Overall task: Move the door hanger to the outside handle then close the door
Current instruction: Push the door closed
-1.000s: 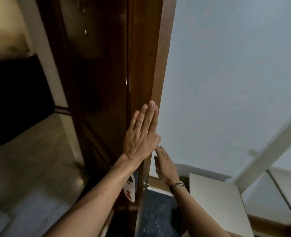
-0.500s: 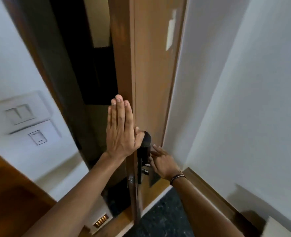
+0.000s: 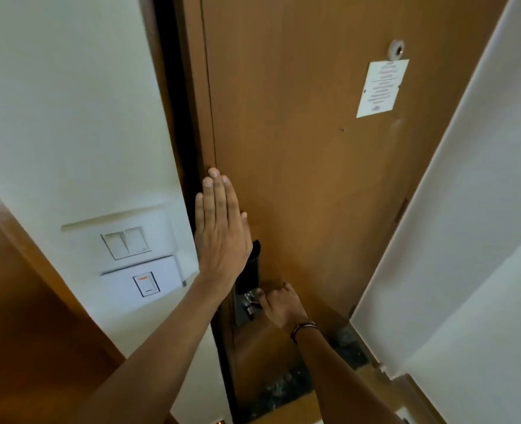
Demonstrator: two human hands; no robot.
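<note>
The brown wooden door [image 3: 314, 179] shows its inside face and stands almost shut, with a narrow dark gap [image 3: 189, 154] left at the frame. My left hand [image 3: 222, 237] lies flat on the door beside its free edge, fingers straight and holding nothing. Lower down, my right hand [image 3: 280, 307] curls around the metal inside handle [image 3: 250, 299], just under the black lock body [image 3: 250, 264]. The door hanger is out of sight, as is the outside handle.
A printed notice [image 3: 381, 88] hangs under a peephole [image 3: 396, 50] on the door. Left of the frame, the white wall carries light switches [image 3: 127, 243] and a card-slot panel [image 3: 146, 284]. A white wall [image 3: 467, 240] runs close along the right.
The door has swung from wide open to nearly shut. The white hanger seen on the outer side one second ago is now hidden. My right hand has closed on the inside handle.
</note>
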